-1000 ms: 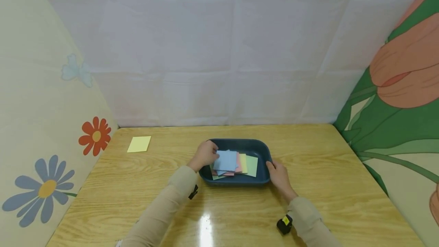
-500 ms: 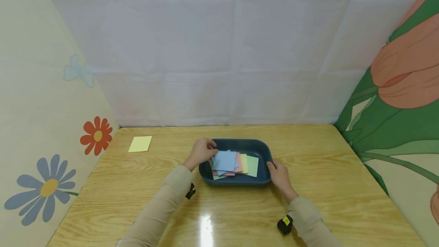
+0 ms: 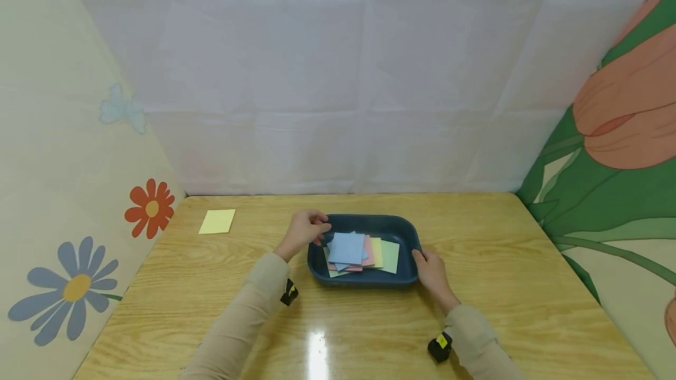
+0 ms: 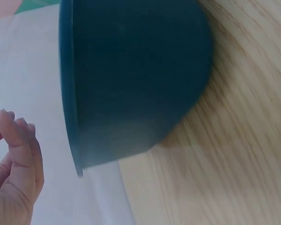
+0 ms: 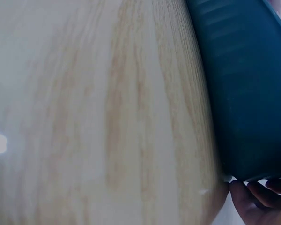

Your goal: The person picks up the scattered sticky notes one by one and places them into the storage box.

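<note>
A dark blue plastic tray sits on the wooden table. Inside it, sticky note pads lie overlapping: a blue one on top at the left, then pink, yellow and green edges towards the right. My left hand hovers by the tray's left rim, holding nothing. In the left wrist view its fingers are loosely bent, apart from the tray wall. My right hand holds the tray's right end, thumb on the rim; its fingers touch the tray from underneath in the right wrist view.
A yellow sticky note pad lies alone at the table's far left. The wooden table ends at a white cloth backdrop. Flower-printed panels stand at the left and right.
My left hand has lifted off the note pads and moved left and slightly back, towards the tray's rim. The right hand and the tray have stayed in place.
</note>
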`<state>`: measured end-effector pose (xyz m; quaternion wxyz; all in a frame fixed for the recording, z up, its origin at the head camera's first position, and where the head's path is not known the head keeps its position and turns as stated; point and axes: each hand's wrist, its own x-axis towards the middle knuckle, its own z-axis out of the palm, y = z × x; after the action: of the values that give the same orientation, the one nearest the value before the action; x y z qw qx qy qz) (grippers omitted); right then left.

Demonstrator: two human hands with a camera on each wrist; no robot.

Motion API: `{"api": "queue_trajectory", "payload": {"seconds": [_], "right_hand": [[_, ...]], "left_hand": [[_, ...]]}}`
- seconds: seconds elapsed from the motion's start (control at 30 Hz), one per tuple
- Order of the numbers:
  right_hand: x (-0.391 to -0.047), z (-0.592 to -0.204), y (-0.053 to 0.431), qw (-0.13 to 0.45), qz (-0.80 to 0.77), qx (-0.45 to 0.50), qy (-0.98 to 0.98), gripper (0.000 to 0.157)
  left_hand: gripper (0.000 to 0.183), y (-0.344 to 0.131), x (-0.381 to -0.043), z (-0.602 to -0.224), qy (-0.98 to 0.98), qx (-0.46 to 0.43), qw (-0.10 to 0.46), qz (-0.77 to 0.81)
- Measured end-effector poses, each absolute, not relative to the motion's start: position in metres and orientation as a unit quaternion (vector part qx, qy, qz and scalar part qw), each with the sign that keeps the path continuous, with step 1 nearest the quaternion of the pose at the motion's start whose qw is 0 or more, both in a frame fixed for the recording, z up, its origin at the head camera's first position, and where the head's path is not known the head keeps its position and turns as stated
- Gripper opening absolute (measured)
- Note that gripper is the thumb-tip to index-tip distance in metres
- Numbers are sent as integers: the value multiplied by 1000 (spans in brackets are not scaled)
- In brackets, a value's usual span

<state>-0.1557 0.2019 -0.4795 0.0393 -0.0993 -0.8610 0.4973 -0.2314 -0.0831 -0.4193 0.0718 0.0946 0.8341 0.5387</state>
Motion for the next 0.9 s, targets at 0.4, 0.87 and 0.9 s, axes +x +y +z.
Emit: {"api": "queue_trajectory", "payload": {"seconds": [0.4, 0.87, 0.9], "right_hand": [[-156, -479, 202, 33, 492, -107, -863, 35], [-155, -478, 202, 32, 496, -105, -862, 35], [-155, -478, 202, 33, 495, -105, -862, 35]], "left_hand": [[29, -118, -242, -421, 802, 27, 71, 592], [32, -152, -249, -428, 813, -16, 67, 578], [32, -154, -249, -429, 814, -18, 65, 577]]}}
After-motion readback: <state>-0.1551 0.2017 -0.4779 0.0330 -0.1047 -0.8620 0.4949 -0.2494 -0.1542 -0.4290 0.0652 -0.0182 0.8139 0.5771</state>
